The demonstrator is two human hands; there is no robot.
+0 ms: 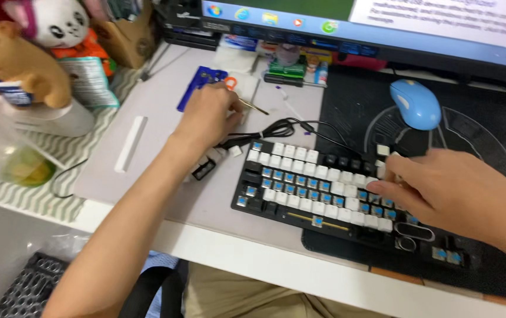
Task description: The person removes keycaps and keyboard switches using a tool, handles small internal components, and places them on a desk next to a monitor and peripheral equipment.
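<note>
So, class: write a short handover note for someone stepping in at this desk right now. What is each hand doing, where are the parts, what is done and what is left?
Left hand: hovers over a pile of loose keycaps left of the keyboard, gripping a thin metal tool.
Right hand: rests on the keyboard's right side, fingers on the keys.
Done: many white caps are seated.
Left: blue switches sit bare in the middle rows and lower right corner.
Nearby: blue mouse on the black mat.

Keyboard (323,188) on desk mat (164,153), mouse (415,103) behind, plush toys (23,53) far left.
</note>
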